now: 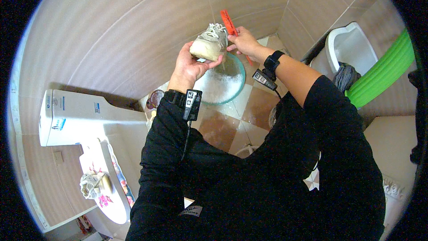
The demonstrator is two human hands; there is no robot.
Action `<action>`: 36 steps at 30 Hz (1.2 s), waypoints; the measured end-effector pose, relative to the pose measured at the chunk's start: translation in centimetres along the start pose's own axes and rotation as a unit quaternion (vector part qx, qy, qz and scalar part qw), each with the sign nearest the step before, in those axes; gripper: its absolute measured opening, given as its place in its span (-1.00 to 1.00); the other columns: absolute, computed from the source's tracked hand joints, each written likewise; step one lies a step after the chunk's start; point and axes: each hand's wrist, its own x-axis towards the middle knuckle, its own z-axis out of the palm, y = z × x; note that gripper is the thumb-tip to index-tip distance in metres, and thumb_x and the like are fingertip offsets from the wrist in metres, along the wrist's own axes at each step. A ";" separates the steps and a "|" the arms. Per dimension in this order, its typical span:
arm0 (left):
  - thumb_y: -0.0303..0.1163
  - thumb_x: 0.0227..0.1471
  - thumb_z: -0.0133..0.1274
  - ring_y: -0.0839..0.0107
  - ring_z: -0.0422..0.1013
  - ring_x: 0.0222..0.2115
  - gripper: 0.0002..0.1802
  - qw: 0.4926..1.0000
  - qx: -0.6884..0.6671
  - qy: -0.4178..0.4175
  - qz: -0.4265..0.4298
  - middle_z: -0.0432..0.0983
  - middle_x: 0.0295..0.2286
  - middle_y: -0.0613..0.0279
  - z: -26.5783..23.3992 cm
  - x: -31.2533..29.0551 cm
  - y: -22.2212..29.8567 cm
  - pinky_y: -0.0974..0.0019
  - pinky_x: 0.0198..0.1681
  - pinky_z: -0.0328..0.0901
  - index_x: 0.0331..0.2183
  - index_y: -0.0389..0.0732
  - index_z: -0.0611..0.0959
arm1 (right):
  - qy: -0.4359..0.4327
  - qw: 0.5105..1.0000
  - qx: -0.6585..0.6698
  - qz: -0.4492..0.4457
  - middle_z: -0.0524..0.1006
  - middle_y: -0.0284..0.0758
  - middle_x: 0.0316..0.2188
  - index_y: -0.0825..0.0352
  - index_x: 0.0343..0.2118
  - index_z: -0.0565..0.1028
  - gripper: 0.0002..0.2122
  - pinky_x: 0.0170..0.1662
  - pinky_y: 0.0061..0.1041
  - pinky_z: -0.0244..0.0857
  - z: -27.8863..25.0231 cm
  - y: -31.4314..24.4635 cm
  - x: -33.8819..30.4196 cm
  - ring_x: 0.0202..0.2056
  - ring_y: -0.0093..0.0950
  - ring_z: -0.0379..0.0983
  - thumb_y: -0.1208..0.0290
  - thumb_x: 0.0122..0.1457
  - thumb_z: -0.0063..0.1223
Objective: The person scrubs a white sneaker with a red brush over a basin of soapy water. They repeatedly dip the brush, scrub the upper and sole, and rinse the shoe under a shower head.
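Observation:
My left hand (191,64) is closed around a pale, off-white lace-up sneaker (208,44), holding it up by its sole with the white laces on the far side. Just to the right, my right hand (243,42) grips a long orange-red brush (228,21), whose far end points up and away; its thin lower end sticks out below the fingers. The brush is close beside the shoe, and I cannot tell if they touch. Below both hands, a greenish see-through basin (244,79) on the floor contains sudsy water, partly covered by my left hand and the shoe.
At left stands a white toilet (111,111), its lid (117,209) bearing another pale sneaker (94,184). A white urinal-like fixture (352,47), a dark grey mop head (345,78) and a ribbed green tube (384,69) are at right. Tiled walls enclose the brown-and-white checked floor (218,127).

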 end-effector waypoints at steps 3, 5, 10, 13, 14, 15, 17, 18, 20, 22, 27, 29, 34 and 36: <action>-0.17 0.32 -0.22 -0.07 0.16 0.22 -0.52 1.000 -0.010 0.020 -0.001 0.23 0.22 0.04 0.4 0.7 0.1 -0.48 0.17 0.12 0.18 -0.14 0.38 | 0.025 1.000 0.011 -0.012 0.45 -0.22 0.05 0.36 0.20 0.20 -0.56 -0.47 -0.58 0.27 -0.1 0.3 1.3 -0.15 -0.43 0.59 0.29 0.35 -0.01; -0.18 0.32 -0.21 -0.05 0.18 0.21 -0.53 1.000 -0.004 0.005 0.011 0.25 0.21 0.05 0.7 1.4 0.2 -0.48 0.16 0.13 0.17 -0.14 0.40 | 0.045 0.999 0.018 -0.015 0.44 -0.21 0.08 0.34 0.22 0.19 -0.53 -0.49 -0.62 0.23 -0.6 0.5 2.3 -0.13 -0.44 0.59 0.28 0.35 0.00; -0.14 0.32 -0.17 -0.16 0.24 0.15 -0.52 0.999 0.027 -0.023 -0.020 0.26 0.18 0.01 0.8 3.1 0.7 -0.50 0.07 0.22 0.17 -0.13 0.38 | -0.031 0.996 0.077 -0.007 0.52 -0.29 -0.03 0.30 0.18 0.30 -0.53 -0.51 -0.58 0.14 -2.9 1.0 4.7 -0.16 -0.44 0.58 0.23 0.29 0.12; -0.06 0.33 -0.15 -0.17 0.24 0.15 -0.49 0.997 0.061 -0.008 -0.045 0.27 0.17 -0.01 0.5 3.5 1.3 -0.47 0.06 0.26 0.17 -0.13 0.38 | -0.094 0.993 0.065 0.027 0.54 -0.41 -0.19 0.22 0.03 0.44 -0.59 -0.51 -0.61 0.04 -4.6 1.5 5.8 -0.27 -0.57 0.49 0.13 0.21 0.23; -0.06 0.33 -0.16 -0.17 0.24 0.15 -0.48 0.996 0.073 -0.017 -0.056 0.27 0.18 -0.01 0.4 3.5 1.6 -0.46 0.06 0.27 0.18 -0.13 0.38 | -0.112 0.991 0.046 0.047 0.54 -0.45 -0.27 0.20 -0.04 0.49 -0.62 -0.51 -0.62 0.01 -5.0 1.7 6.1 -0.33 -0.62 0.45 0.10 0.17 0.27; -0.06 0.33 -0.16 -0.16 0.24 0.15 -0.48 0.994 0.081 -0.021 -0.068 0.27 0.18 -0.02 0.2 3.5 1.8 -0.44 0.06 0.27 0.18 -0.13 0.38 | -0.105 0.992 0.024 0.068 0.39 -0.58 -0.48 0.14 -0.25 0.54 -0.69 -0.51 -0.64 0.00 -5.4 1.8 6.3 -0.47 -0.68 0.21 0.06 0.10 0.34; -0.04 0.33 -0.17 -0.15 0.24 0.15 -0.47 0.992 0.089 -0.035 -0.080 0.26 0.17 -0.04 0.0 3.3 2.2 -0.41 0.05 0.30 0.19 -0.13 0.37 | -0.139 0.987 0.043 0.074 0.33 -0.62 -0.52 0.15 -0.26 0.49 -0.73 -0.58 -0.72 -0.06 -5.8 2.0 6.4 -0.55 -0.76 0.11 0.14 0.15 0.32; -0.03 0.33 -0.17 -0.14 0.23 0.15 -0.46 0.992 0.091 -0.046 -0.079 0.25 0.17 -0.05 0.0 3.2 2.4 -0.39 0.05 0.31 0.20 -0.13 0.36 | -0.129 0.987 0.041 0.083 0.30 -0.64 -0.55 0.16 -0.26 0.47 -0.75 -0.61 -0.75 -0.09 -5.9 2.0 6.3 -0.58 -0.79 0.06 0.18 0.17 0.31; -0.02 0.34 -0.18 -0.13 0.24 0.15 -0.45 0.993 0.096 -0.037 -0.061 0.24 0.16 -0.08 0.0 3.2 2.6 -0.33 0.04 0.35 0.21 -0.12 0.33 | -0.132 0.983 0.097 0.083 0.41 -0.55 -0.41 0.22 -0.15 0.46 -0.71 -0.61 -0.75 -0.01 -5.8 1.8 6.0 -0.46 -0.72 0.29 0.19 0.20 0.28; -0.03 0.34 -0.18 -0.10 0.25 0.14 -0.44 0.995 0.103 0.004 -0.014 0.24 0.15 -0.10 0.0 3.3 2.6 -0.26 0.02 0.40 0.23 -0.11 0.30 | -0.124 0.977 0.148 0.086 0.52 -0.46 -0.28 0.29 -0.05 0.45 -0.65 -0.61 -0.75 0.08 -5.5 1.4 5.5 -0.34 -0.65 0.53 0.21 0.24 0.24; -0.27 0.33 -0.09 0.07 0.35 0.06 -0.40 0.929 0.283 0.002 0.239 0.24 0.14 -0.09 0.0 4.9 1.2 0.05 -0.09 0.52 0.30 -0.17 0.17 | -0.047 0.987 0.148 0.045 0.56 -0.28 -0.14 0.35 0.03 0.41 -0.67 -0.52 -0.72 0.35 -4.8 0.2 4.6 -0.27 -0.53 0.58 0.26 0.32 0.12; -0.42 0.28 -0.03 0.19 0.43 -0.05 -0.29 0.896 0.346 0.013 0.277 0.29 0.11 -0.09 -0.2 5.6 0.6 0.19 -0.16 0.54 0.34 -0.25 0.06 | -0.042 0.989 0.136 0.031 0.57 -0.29 -0.18 0.36 0.00 0.41 -0.68 -0.50 -0.71 0.40 -5.0 0.0 4.3 -0.32 -0.55 0.58 0.27 0.32 0.13; -0.44 0.26 -0.01 0.11 0.48 -0.12 -0.23 0.872 0.435 0.029 0.221 0.34 0.07 -0.15 -0.8 6.4 0.2 0.19 -0.20 0.53 0.34 -0.32 0.00 | -0.008 0.994 0.094 0.054 0.57 -0.32 -0.26 0.36 -0.08 0.44 -0.73 -0.50 -0.72 0.44 -6.5 0.3 3.2 -0.46 -0.63 0.53 0.29 0.30 0.15; -0.43 0.25 0.00 0.13 0.48 -0.14 -0.23 0.872 0.446 0.015 0.200 0.34 0.07 -0.15 -0.9 6.3 0.1 0.21 -0.20 0.53 0.34 -0.33 0.03 | -0.001 0.994 0.083 0.071 0.57 -0.35 -0.31 0.35 -0.11 0.45 -0.74 -0.51 -0.73 0.44 -7.0 0.5 2.9 -0.49 -0.65 0.51 0.29 0.29 0.16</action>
